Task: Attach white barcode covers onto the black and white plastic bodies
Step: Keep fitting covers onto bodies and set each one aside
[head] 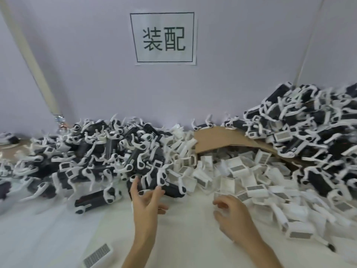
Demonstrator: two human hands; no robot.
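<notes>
A large heap of black and white plastic bodies (pixel 100 151) covers the left of the white table (pixel 183 238). My left hand (pixel 146 204) reaches forward with fingers spread, its fingertips touching a black body (pixel 172 189) at the heap's near edge. My right hand (pixel 231 215) hovers low over the table with fingers loosely curled and nothing visibly in it, just short of the spread of white barcode covers (pixel 237 176). One lone cover (pixel 97 256) lies near the front left. Another body (pixel 96 198) lies apart from the heap.
A second, taller heap of bodies (pixel 313 132) rises at the right, partly on a bent sheet of brown cardboard (pixel 212 138). The pale wall behind carries a paper sign (pixel 164 38). A slanted pole (pixel 32 60) stands at the left.
</notes>
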